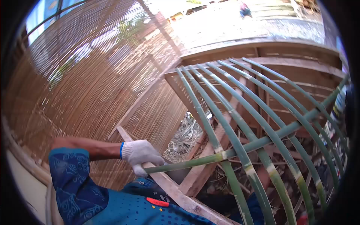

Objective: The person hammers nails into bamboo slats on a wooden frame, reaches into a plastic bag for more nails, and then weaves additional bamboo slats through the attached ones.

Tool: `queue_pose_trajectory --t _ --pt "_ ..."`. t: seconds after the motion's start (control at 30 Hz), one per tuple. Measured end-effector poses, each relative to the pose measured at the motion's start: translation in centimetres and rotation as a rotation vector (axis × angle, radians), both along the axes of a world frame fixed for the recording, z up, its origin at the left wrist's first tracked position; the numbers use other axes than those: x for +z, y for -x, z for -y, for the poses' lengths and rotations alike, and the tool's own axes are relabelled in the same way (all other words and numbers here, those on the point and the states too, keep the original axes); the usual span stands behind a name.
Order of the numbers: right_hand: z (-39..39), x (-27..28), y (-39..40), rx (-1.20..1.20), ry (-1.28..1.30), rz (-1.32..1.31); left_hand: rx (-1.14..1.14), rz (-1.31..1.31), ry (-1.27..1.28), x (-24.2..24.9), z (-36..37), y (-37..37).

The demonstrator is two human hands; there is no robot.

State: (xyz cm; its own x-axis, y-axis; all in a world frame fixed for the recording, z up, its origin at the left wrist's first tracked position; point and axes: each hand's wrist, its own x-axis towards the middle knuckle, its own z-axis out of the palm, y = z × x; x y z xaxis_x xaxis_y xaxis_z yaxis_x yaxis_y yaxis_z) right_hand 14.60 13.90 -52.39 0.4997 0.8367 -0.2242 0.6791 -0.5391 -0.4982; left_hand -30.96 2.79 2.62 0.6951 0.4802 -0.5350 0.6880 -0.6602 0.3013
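My left hand (144, 153), in a white knit glove with a blue cuff, is closed around a wooden rail (168, 185). Its thumb is beside the end of a green bamboo strip (191, 163), which lies across the rail. This strip runs to the right, woven over and under several long bamboo slats (225, 125). The far ends of the slats rest along a wooden crossbar (202, 65). Beneath the slats, a blurred patch of skin and blue cloth shows; my right hand cannot be made out there.
A woven bamboo screen (86, 93) rises on the left. Wooden boards (311, 56) close off the far side. Dry straw and scraps (183, 137) lie on the ground below. A wooden brace (206, 161) slants under the slats. Far off sits a person (245, 10).
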Motion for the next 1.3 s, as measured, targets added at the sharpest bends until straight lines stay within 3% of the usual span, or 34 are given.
queue_pose_trajectory --t 0.3,0.5,0.77,0.9,0.97,1.07,1.13,1.2,1.23,1.3 --pt "4.2 -2.4 -2.3 -0.13 0.016 0.042 0.005 0.03 -0.02 -0.3 0.2 0.1" --pt "12.0 0.1 -2.8 -0.323 0.045 0.032 -0.048 0.052 0.077 0.5 -1.2 -1.2" --pt "24.2 4.9 2.4 -0.659 0.069 0.026 -0.058 0.033 0.172 1.2 -1.7 -1.4" --pt "28.9 4.3 7.0 -0.797 -0.02 -0.008 -0.075 0.087 0.135 1.2 -1.6 -1.3" --pt "31.5 1.7 9.7 -0.821 -0.129 -0.15 -0.066 0.067 0.151 1.9 -1.8 -1.7" --pt "39.6 14.5 10.4 -0.999 -0.135 -0.889 -0.052 0.072 0.177 2.7 -1.6 -1.7" --pt "42.3 24.0 13.7 -1.107 -0.181 -0.791 -0.084 0.107 0.206 2.2 -1.9 -1.3" --pt "45.1 30.5 16.4 -0.542 0.263 0.218 -0.091 0.131 0.255 1.6 -2.2 -0.8" --pt "46.6 31.9 18.0 -0.973 0.048 -0.101 -0.086 0.14 0.283 1.5 -2.3 -0.6" --pt "48.6 36.2 21.8 -1.103 -0.239 -0.027 -0.075 0.158 0.336 1.3 -2.6 -0.5"
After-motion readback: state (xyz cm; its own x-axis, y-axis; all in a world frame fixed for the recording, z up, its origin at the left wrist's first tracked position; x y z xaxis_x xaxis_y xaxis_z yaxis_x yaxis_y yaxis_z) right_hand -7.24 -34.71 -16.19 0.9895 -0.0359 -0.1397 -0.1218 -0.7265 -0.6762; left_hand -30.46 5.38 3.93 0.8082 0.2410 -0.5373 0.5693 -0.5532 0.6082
